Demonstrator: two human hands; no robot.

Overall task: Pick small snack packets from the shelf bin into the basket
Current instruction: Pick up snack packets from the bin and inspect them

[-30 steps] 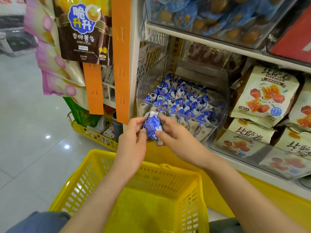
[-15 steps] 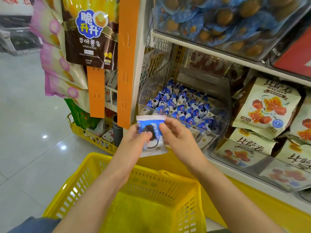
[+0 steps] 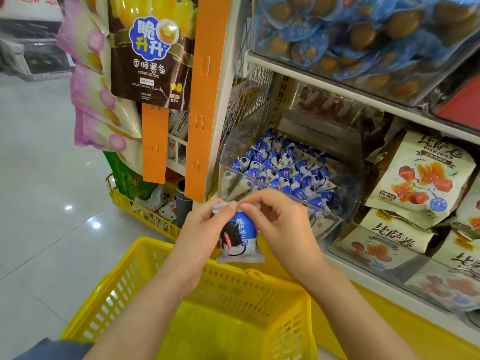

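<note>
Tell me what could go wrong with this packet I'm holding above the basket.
The left hand and right hand pinch only the top seal of the snack packet; pulling apart could tear it open. It hangs near the far rim of the yellow basket, so a careless drop might land it outside.

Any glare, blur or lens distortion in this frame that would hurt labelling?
Head view: bright glare spots on the floor tiles; the snack packet pinched by the left hand and right hand is sharp, print legible; the lower-right bags are smeared; the orange strip leans, likely wide-angle perspective.
</note>
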